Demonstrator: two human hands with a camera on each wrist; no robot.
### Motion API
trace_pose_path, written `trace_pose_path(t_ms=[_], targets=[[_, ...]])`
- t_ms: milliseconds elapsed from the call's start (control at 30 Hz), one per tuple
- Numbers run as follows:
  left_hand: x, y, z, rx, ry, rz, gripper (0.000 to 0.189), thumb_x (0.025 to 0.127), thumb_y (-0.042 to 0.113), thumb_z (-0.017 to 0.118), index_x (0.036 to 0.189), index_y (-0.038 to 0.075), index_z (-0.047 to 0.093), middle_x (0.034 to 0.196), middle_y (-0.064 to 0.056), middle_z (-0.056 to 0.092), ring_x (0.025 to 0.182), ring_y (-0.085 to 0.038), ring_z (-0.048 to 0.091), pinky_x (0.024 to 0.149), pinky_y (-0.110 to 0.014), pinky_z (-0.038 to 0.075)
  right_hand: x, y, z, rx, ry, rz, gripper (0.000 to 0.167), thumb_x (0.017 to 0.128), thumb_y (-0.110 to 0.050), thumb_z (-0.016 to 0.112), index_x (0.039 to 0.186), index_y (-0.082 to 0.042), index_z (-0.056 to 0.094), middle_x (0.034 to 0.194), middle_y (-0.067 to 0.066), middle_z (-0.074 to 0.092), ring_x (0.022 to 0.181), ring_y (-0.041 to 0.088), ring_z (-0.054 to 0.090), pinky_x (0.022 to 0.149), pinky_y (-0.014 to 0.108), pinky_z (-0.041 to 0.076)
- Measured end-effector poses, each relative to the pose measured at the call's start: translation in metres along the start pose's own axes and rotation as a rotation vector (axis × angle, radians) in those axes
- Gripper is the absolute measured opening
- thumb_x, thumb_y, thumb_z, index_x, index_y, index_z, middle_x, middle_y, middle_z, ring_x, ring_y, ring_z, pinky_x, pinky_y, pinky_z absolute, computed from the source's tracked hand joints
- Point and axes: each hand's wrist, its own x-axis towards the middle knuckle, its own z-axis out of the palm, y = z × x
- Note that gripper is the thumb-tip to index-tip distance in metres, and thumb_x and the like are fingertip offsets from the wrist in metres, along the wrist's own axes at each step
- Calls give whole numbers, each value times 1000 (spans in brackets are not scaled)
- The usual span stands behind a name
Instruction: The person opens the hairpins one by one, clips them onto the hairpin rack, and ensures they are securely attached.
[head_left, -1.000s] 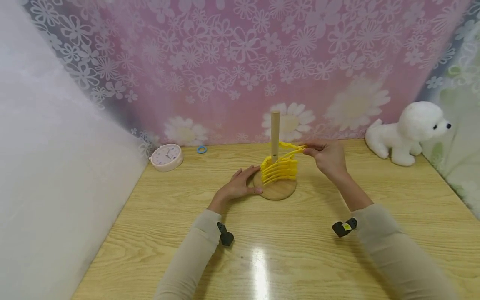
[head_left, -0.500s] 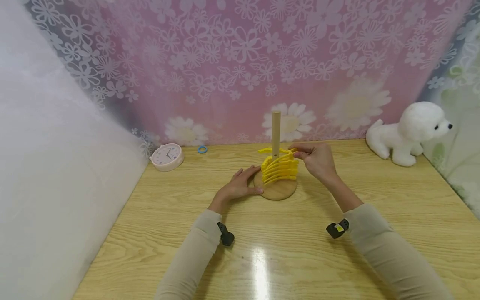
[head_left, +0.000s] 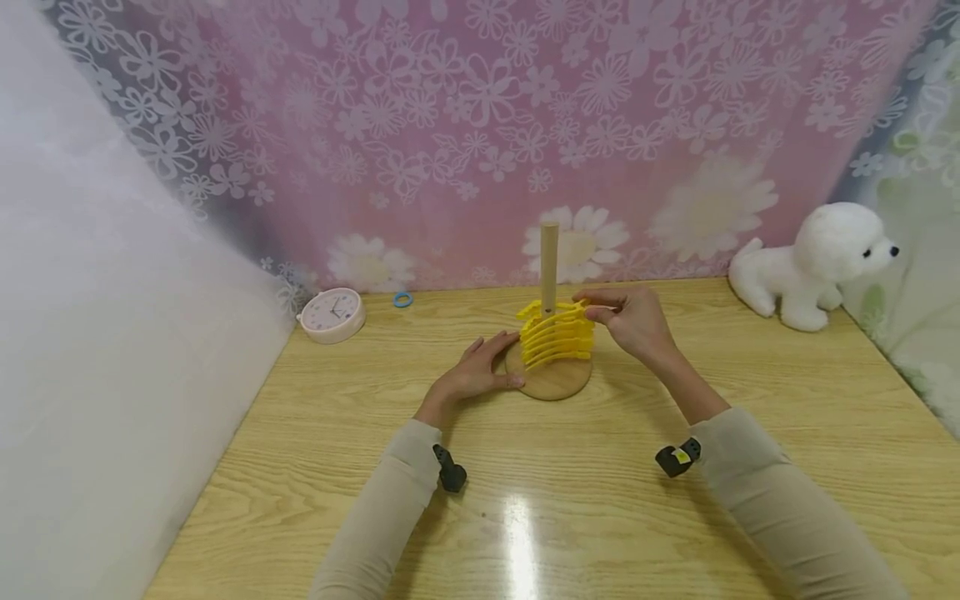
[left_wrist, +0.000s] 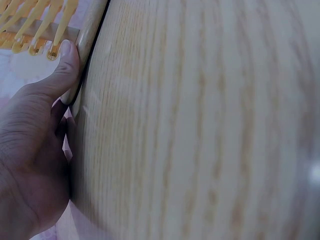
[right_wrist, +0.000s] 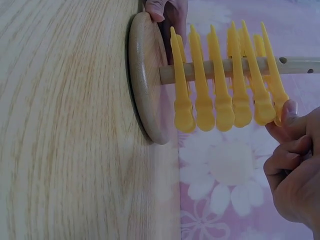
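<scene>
A wooden post point(head_left: 550, 267) stands upright on a round wooden base point(head_left: 555, 385). Several yellow plastic clips point(head_left: 555, 342) are clamped round the post, stacked one above another. My right hand point(head_left: 636, 325) pinches the handle end of the topmost clip point(right_wrist: 272, 75) between thumb and forefinger, and that clip's prongs lie around the post. With the thumb over its edge and the fingers spread along its far side, my left hand point(head_left: 480, 367) grips the left rim of the base. In the left wrist view the left fingertips are partly hidden behind the base.
A pink round clock point(head_left: 333, 315) and a small blue ring point(head_left: 402, 299) lie at the back left of the wooden table point(head_left: 360, 492). A white toy dog point(head_left: 810, 267) stands at the back right. A pink flowered curtain point(head_left: 450, 150) hangs behind.
My right hand has moved left and slightly down, bringing the top clip from beside the post to around it, just above the stack. My left hand has stayed on the base.
</scene>
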Motion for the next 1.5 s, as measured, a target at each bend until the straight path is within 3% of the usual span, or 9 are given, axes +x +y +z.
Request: trace_pose_path(t_ms=[167,233,367,600,800,1100,1267,1333,1500], targets=[[-1,-1,0,-7,2,-1,88,96,43,74,167,22,26,174,-6,18,162,-29,4,130,-49,-1,-1,0,-1,22,-39,11,24,98,-13,74,121,-15,80,124,10,75,95,23,76,61,21,52],[-1,0,0,-13,2,-2,88,96,43,75,167,22,26,174,-6,18,161,-31,2,130,-50,-1,-1,0,-2,12,-62,11,24,99,-15,74,122,-16,80,125,10,75,81,20,74,53,24,46],[-1,1,1,-16,2,1,88,96,43,75,167,23,26,174,-6,19,161,-30,3,130,-48,-1,-3,1,-6,-22,-109,8,28,100,-21,72,128,-17,77,127,9,74,77,17,70,58,27,49],[2,0,2,-6,3,19,88,96,43,75,167,22,26,173,-6,20,161,-28,6,130,-47,-1,-5,6,-13,60,-171,-29,34,102,-24,70,135,-15,72,126,9,73,40,25,42,37,32,40],[3,1,3,-1,1,28,88,97,42,74,167,20,26,173,-6,21,161,-25,8,130,-46,-2,-6,12,-15,101,-190,-47,38,103,-25,69,139,-13,68,129,11,72,53,43,50,42,34,47],[4,-1,-1,2,15,19,86,98,42,74,167,21,27,173,-6,21,161,-23,9,130,-45,-2,-8,8,-27,139,-203,-21,41,103,-27,69,144,-21,64,137,6,67,53,28,53,47,35,48],[-2,-4,-2,26,23,15,84,99,42,71,167,19,26,173,-8,22,161,-22,11,130,-47,-3,-16,9,-43,108,-209,-14,47,103,-28,68,149,-22,59,93,7,71,54,28,55,48,36,44],[-8,-3,-4,26,25,7,83,100,44,69,167,18,26,172,-7,24,161,-23,14,130,-48,-3,-20,10,-51,85,-206,-12,49,103,-28,68,151,-23,57,90,2,70,55,29,56,49,36,44],[-33,0,-20,-10,42,-64,78,103,45,64,167,20,25,171,-3,28,159,-24,20,130,-50,-3,-32,19,-77,43,-181,50,49,103,-31,68,151,-32,55,122,-12,66,61,32,57,52,36,49]])
